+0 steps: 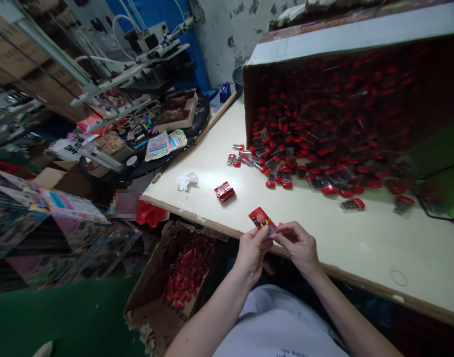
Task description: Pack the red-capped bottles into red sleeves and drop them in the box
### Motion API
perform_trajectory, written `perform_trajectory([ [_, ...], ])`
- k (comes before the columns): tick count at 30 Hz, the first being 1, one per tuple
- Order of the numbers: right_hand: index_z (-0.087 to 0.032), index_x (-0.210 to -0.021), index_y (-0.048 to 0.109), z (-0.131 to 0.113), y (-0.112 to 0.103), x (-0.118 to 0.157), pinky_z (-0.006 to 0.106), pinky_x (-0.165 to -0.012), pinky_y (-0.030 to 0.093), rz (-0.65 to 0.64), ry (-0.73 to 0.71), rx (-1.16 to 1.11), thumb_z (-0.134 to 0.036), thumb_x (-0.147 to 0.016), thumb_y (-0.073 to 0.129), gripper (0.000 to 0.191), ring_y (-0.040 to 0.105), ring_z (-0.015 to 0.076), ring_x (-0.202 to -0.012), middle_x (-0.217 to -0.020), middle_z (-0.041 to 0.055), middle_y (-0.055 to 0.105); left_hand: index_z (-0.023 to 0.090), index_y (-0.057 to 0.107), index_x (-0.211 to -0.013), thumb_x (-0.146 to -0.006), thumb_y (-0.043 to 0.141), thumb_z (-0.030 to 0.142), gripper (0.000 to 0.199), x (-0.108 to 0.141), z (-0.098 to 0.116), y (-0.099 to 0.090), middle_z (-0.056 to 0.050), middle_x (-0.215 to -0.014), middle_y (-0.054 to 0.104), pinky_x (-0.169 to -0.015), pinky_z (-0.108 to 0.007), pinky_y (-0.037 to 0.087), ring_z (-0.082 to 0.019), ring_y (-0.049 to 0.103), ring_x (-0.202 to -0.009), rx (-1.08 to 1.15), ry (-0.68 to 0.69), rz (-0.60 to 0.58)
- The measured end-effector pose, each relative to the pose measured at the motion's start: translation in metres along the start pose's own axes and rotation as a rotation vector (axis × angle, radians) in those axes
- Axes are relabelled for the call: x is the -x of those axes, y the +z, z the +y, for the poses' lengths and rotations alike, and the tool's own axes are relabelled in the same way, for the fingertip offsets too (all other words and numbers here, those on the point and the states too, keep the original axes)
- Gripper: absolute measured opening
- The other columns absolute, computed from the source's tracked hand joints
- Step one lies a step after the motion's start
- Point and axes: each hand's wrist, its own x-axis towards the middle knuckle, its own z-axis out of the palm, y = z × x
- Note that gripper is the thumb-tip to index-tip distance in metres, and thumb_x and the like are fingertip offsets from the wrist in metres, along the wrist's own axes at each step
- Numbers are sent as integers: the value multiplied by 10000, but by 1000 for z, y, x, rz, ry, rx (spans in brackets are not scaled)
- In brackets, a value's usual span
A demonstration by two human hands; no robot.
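In front of the open carton [342, 43], the left hand [253, 244] is grasping a red card [261, 217] in its fingers; the right hand's [300, 244] fingers are bending beside it, their grip unclear.

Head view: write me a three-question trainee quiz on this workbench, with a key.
1. True or false: the left hand grips the red printed piece.

2. Where is the crumpled white tissue?
a) in the low carton on the floor
b) on the table, left of the red bundle in this view
c) in the right hand

3. Fill in: the small clear packs by the large open box have ___ ends.

Key: 1 true; 2 b; 3 red.
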Motion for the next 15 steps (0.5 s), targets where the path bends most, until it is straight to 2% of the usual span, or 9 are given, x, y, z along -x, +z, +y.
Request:
perform_trajectory([
  [10, -219, -788, 573, 5, 2, -1, 236, -546, 465, 27, 6, 43, -364, -717, 720, 218, 577, 136, -575, -682, -15, 609, 106, 679, -738, -629, 752, 361, 287, -3, -7, 4, -52, -707, 657, -655, -210, 400, -83, 550, -601, 10, 59, 22],
  [15, -221, -824, 575, 1, 1, -4, 242, -573, 483, -100, 11, 89, -369, -746, 685, 200, 606, 148, -611, -691, -11, 631, 103, 678, -806, -656, 734, 360, 303, -7, -6, -9, -96, -813, 689, -712, -236, 436, -133, 622, -702, 3, 17, 50],
])
